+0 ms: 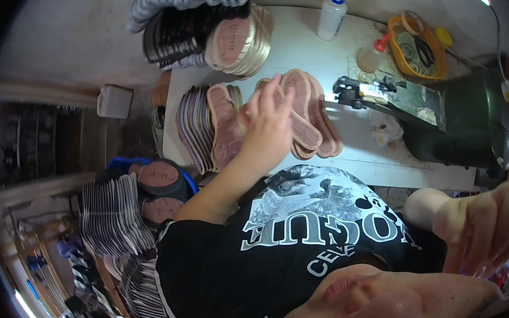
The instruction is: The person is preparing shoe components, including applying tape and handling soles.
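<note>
My left hand (268, 131) reaches over a white table, its fingers stretched out and apart. It lies at a small group of pinkish-brown sandal soles (301, 101) with pale stitched edges; its fingertips overlap the nearest ones, and I cannot tell how firmly they touch. Just left of the hand, another brown sole (222, 109) leans against a row of stacked soles (195, 128) with striped edges. My right hand (485, 225) is raised at the right, away from the table, with its fingers curled. Whatever it may hold is hidden.
A sewing-type machine (378, 93) with a green body stands right of the soles. Behind it are an orange basket (402, 56), a red-tipped bottle (374, 55) and a white bottle (331, 19). More soles are stacked at the back (233, 43) and lower left (114, 214).
</note>
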`<move>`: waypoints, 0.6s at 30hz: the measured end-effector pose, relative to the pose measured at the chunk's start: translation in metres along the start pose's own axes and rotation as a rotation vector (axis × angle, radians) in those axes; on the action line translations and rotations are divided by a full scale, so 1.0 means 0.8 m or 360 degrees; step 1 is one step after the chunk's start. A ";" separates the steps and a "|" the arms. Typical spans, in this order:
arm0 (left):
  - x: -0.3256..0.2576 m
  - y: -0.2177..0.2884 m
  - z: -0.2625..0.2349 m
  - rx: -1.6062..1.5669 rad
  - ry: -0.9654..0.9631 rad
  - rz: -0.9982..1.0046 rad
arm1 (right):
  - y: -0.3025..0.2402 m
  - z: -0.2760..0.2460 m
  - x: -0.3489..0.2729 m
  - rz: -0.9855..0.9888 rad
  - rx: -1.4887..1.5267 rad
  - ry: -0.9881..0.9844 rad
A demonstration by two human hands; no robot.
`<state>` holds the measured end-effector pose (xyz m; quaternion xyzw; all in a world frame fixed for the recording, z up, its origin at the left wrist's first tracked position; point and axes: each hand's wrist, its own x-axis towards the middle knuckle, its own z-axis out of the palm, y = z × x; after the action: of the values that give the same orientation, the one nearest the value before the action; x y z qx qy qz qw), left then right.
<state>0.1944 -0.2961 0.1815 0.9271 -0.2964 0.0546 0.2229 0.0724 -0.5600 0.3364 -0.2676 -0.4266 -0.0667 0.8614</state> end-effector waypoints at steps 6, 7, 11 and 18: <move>-0.070 -0.089 -0.012 0.0308 0.0088 -0.0832 | 0.039 0.006 0.001 0.0215 0.0020 -0.0206; -0.079 -0.097 -0.010 0.0303 0.0100 -0.0839 | 0.046 0.014 -0.002 0.0095 0.0011 -0.0117; -0.096 -0.113 0.005 0.0282 0.0155 -0.0955 | 0.039 0.027 0.005 0.0225 0.0044 -0.0354; -0.099 -0.127 0.009 0.0175 0.0215 -0.1032 | 0.037 0.052 -0.013 0.0195 0.0033 -0.0452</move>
<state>0.1878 -0.1845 0.1177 0.9780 0.0326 0.0579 0.1975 0.0468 -0.5141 0.3367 -0.2908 -0.5278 0.0289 0.7975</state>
